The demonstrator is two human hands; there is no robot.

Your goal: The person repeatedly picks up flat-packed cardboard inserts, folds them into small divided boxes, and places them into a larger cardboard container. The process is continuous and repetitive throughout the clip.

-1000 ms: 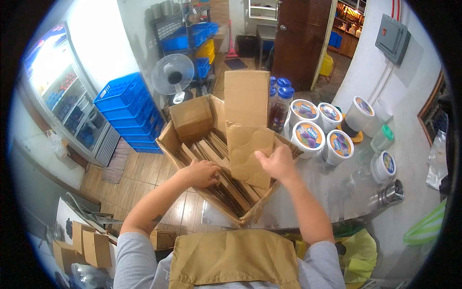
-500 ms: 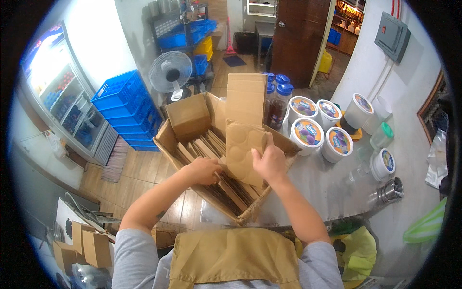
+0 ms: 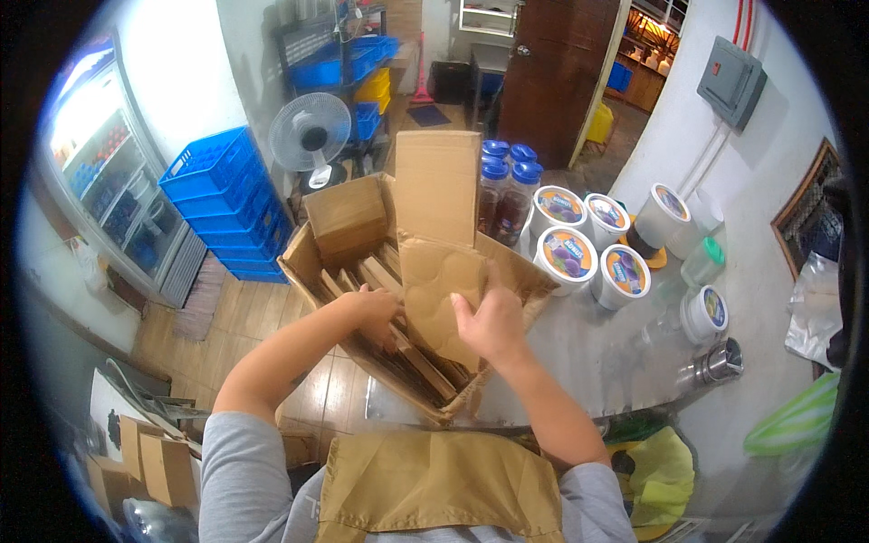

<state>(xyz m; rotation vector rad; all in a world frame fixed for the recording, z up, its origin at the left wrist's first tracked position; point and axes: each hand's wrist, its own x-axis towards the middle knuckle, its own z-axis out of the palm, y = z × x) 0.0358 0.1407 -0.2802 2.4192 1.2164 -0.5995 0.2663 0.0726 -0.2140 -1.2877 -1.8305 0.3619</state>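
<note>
The flat cardboard piece (image 3: 433,290), its face marked with faint round impressions, stands tilted up at the right side of the open cardboard box (image 3: 520,276), its lower part at the box's mouth. The right hand (image 3: 493,321) grips it by the right edge, thumb flat on the near face and index finger pointing up along the side. It should be light and fairly stiff, with dry faces that slip little, though corners could crease if pressed hard; a side edge, thumb on one face and fingers behind, seems the best hold. The left hand (image 3: 373,315) reaches into the box with fingers bent down among the packed cardboard sheets (image 3: 421,366); whether it pinches one, I cannot tell. Behind the piece rises a taller cardboard panel (image 3: 437,185). The box rests at least partly on the metal table (image 3: 579,362), where lidded white tubs (image 3: 566,253) and blue-topped pitchers (image 3: 518,195) stand just beyond it.
</note>
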